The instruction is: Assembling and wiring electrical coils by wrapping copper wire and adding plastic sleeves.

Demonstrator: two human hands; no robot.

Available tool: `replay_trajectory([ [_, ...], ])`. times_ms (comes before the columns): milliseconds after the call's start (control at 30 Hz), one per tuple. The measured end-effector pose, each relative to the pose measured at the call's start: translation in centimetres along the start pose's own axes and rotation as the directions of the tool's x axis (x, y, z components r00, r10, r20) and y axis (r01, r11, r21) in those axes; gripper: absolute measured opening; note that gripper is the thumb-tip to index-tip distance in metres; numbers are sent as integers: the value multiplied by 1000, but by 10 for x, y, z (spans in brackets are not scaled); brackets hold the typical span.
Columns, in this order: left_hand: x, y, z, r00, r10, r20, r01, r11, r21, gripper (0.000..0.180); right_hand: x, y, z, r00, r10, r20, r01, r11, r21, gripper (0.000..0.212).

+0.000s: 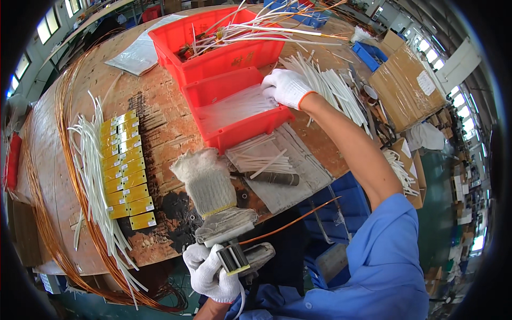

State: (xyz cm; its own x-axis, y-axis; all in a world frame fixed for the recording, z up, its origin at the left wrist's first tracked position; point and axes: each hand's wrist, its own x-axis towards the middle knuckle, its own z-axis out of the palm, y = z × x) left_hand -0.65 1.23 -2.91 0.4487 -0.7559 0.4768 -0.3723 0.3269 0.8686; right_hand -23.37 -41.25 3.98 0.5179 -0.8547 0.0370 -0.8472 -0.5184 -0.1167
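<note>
The wooden counter (169, 140) spreads widest, its near edge bowing toward six o'clock. At twelve sits a large red bin (216, 66) of white-sleeved leads, with a smaller red bin (234, 137) just in front of it, holding clear tubes (229, 111). The gloved right hand (289, 89) reaches into that one at one o'clock; its fingertips are hidden, so whether they are pinched together cannot be told. At seven o'clock, the left hand (213, 274) has its fingers clamped on a dark block (233, 259), held at six, past the counter's edge; a loosened grip could drop it. A thin copper lead (290, 220) seems to leave the block toward two o'clock, and could bend if the returning right forearm snags it. Thick gloves might gather several tubes at once.
</note>
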Motion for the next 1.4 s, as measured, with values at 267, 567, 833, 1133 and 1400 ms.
replay_trajectory([
  [267,2,-5,0,998,67,1,-67,998,13,32,-33,-2,-35,990,1,-144,34,969,243,20],
  [567,-1,-7,3,998,66,-22,-68,993,-100,52,-224,-119,-196,997,-12,73,-30,842,539,6],
  [833,-4,-24,5,993,108,-43,-116,956,-268,81,-251,-233,-172,690,-628,360,714,673,-194,15],
  [1133,-2,-2,-1,999,13,30,-10,994,-106,43,-216,-275,-144,650,-735,190,758,613,-224,21],
  [1400,-10,-10,-6,992,-117,43,122,982,-145,48,-213,-296,-134,686,-663,300,726,654,-215,17],
])
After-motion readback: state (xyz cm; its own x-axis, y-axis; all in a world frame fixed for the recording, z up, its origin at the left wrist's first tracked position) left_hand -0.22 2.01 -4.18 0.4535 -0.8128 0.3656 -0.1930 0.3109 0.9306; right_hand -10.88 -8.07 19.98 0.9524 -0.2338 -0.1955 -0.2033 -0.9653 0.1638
